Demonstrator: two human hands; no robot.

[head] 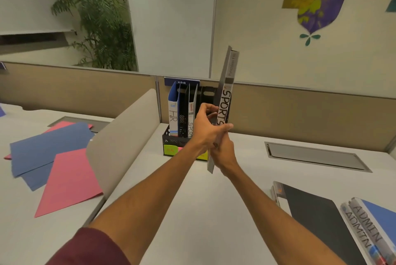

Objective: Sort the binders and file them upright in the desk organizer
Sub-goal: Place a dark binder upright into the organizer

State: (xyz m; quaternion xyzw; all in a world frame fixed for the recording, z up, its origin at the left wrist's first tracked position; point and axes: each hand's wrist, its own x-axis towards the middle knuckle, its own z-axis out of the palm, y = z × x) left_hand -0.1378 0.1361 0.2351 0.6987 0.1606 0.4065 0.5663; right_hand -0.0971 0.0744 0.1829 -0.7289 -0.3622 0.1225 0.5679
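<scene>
Far left of the grip, on the neighbouring surface: blue folders (49,146) and pink folders (68,179), loose and overlapping. Nearer the grip, a curved beige divider (120,136) stands on edge. Just left of the grip and behind it: black mesh organizer (171,142) against the partition, holding upright a blue HR binder (173,110), a black binder (182,114) and a white-spined SPORTS binder (190,119), side by side. At the grip: left hand (209,127) with fingers curled round the edge of the grey SPORTS binder (227,84); right hand (224,153) just below, touching the left, wrapped round the binder's lower part. Both closed tight on it. Binder near upright, top leaning slightly right, lifted off the surface (192,211), in front of the organizer's right end. Right of the grip: recessed metal hatch (317,156). Far right, nearer the person: flat black binder (317,217), ADMIN binders (364,234) beside it
</scene>
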